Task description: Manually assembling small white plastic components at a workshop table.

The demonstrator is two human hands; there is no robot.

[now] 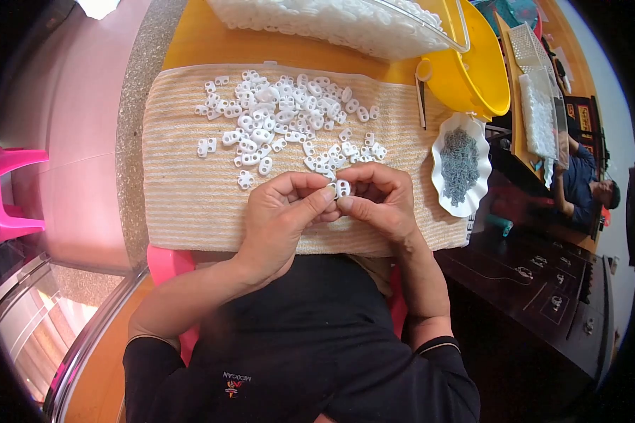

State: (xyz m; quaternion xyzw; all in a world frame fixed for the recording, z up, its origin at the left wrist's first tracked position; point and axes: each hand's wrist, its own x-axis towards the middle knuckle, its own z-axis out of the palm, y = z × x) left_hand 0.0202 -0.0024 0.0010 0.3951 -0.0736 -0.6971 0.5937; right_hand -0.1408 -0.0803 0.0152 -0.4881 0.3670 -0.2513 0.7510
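My left hand (289, 210) and my right hand (379, 201) meet over the near part of a striped towel (190, 204). Between their fingertips is a small white plastic cord lock (343, 188) with two holes. The right thumb and fingers pinch it from one side, and the left thumb and forefinger press at its other side. Whether it is one part or two pressed together is partly hidden by the fingers. Just beyond the hands lies a small cluster of white two-holed pieces (324, 161), and a larger pile of similar pieces (268, 106) spreads farther back.
A scalloped white dish (439, 176) of small grey metal pieces, perhaps springs, stands at the right. Behind are a clear bin (466, 32) of white parts, a yellow basin (483, 77) and a thin pen-like tool (421, 106). Another person (582, 187) sits far right; a pink stool (14, 225) is left.
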